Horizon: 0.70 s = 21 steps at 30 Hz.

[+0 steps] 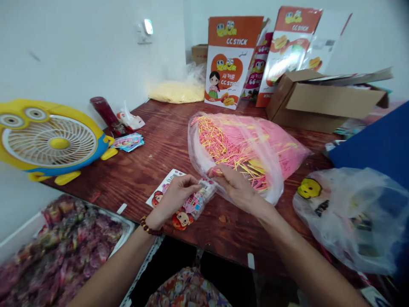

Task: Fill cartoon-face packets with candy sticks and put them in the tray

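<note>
My left hand, with a beaded bracelet at the wrist, pinches the upper part of a small clear packet with a printed cartoon figure. Beneath that hand, partly covered, lies a white printed card. Just right of the packet's top edge is my right hand, its fingers closed at the near rim of a large clear bag. Something reddish shows at those fingertips, too small to name. Pink and yellow thin sticks fill the open bag.
A yellow fan stands left, near a dark red bottle and printed cards. Printed cartons and an open cardboard box line the back. A tray of wrapped packets sits lower left, a plastic bag right.
</note>
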Available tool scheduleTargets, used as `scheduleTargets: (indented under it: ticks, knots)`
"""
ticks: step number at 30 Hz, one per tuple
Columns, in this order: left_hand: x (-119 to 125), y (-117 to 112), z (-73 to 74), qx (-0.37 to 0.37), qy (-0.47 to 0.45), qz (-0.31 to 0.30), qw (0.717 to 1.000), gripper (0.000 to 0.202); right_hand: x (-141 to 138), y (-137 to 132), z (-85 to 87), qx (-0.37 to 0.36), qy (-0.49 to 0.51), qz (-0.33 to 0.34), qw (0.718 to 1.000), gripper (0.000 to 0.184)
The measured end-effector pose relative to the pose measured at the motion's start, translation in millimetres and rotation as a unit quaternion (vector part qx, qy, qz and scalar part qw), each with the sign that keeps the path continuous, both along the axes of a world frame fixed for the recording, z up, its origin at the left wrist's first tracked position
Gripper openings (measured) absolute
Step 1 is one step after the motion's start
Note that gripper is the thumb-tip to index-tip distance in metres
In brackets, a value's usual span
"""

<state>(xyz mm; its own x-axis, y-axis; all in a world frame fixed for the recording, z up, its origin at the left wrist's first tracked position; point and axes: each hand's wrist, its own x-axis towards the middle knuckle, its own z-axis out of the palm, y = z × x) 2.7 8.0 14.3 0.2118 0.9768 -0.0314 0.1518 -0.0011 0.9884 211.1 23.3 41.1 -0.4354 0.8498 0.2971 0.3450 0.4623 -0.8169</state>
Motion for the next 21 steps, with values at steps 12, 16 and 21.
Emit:
scheduleTargets:
  ticks: [12,16,21]
  knots:
    - [-11.9,-18.0,6.3,-0.045,-0.024,-0.043,0.998,0.027,-18.1,0.1,-1.1,-0.019,-0.001,0.014,1.000,0.014]
    - [-11.4,-21.6,-2.0,0.002,-0.023,-0.040,0.999,0.026,-24.5,-3.4,9.9,-0.094,0.262,-0.054,0.959,0.010]
    - [-4.9,-22.4,-4.6,0.046,-0.007,-0.022,0.999,0.025,-48.3,-13.1,17.3,-0.103,0.418,-0.093,0.898,0.014]
